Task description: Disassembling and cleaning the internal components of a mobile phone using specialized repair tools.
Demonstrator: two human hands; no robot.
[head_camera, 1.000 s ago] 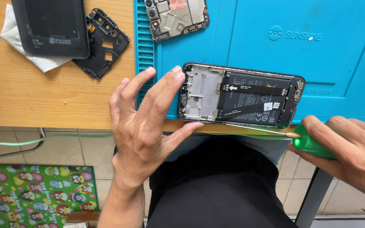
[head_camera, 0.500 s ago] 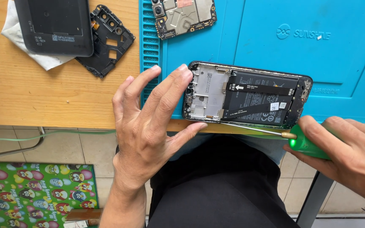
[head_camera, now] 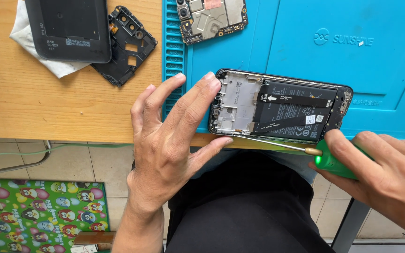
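Observation:
An opened phone (head_camera: pixel 282 107) lies back-up on the blue work mat (head_camera: pixel 305 37), its grey frame and black battery exposed. My left hand (head_camera: pixel 169 140) steadies the phone's left end, fingertips on the top corner and thumb at the bottom edge. My right hand (head_camera: pixel 380 173) grips a green-handled screwdriver (head_camera: pixel 333 161). Its thin metal shaft runs left along the phone's near edge, with the tip close to my left thumb.
A loose circuit board (head_camera: pixel 212 16) rests at the mat's top left. On the wooden table (head_camera: pixel 48 107) lie a black back cover (head_camera: pixel 69 28) over a white cloth (head_camera: pixel 29 33) and a black inner frame (head_camera: pixel 125 44). A patterned floor mat (head_camera: pixel 33 215) shows below.
Both hands, phone and screwdriver keep the same hold. The view has drifted slightly, shifting everything a little right and down.

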